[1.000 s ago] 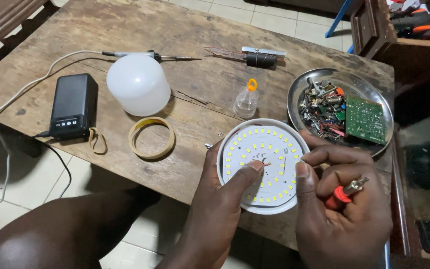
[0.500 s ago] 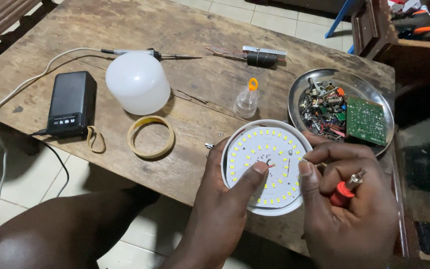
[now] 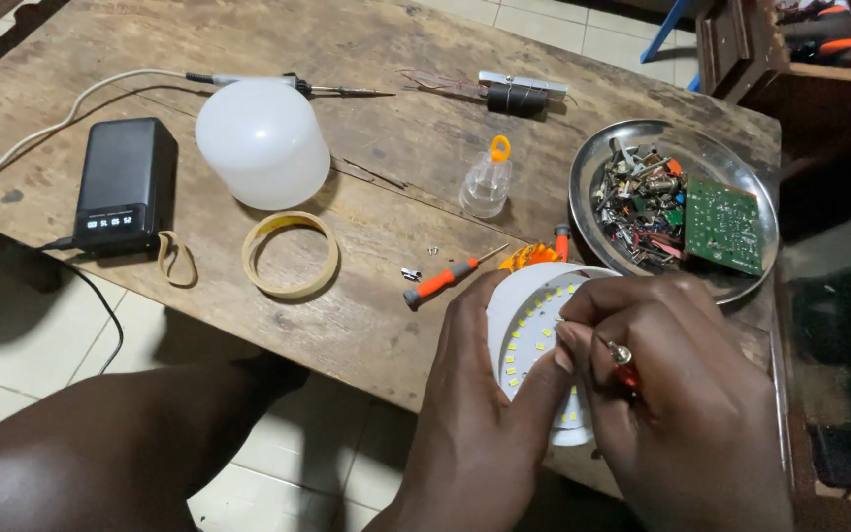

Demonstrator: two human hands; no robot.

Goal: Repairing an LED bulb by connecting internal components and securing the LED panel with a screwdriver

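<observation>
Fingers (image 3: 583,330) of both hands closed around white LED disc (image 3: 534,315), screwdriver (image 3: 622,360) in right.

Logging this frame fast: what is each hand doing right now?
Left hand: closed around the round white LED lamp panel, thumb across its face.
Right hand: closed on a small red-handled screwdriver, tip at the panel.

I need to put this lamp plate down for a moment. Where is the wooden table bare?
Bare wood lies beyond the white dome, toward the far left corner, and between the yellow ring and the near edge. Around the metal dish and orange screwdriver it is crowded.
</observation>
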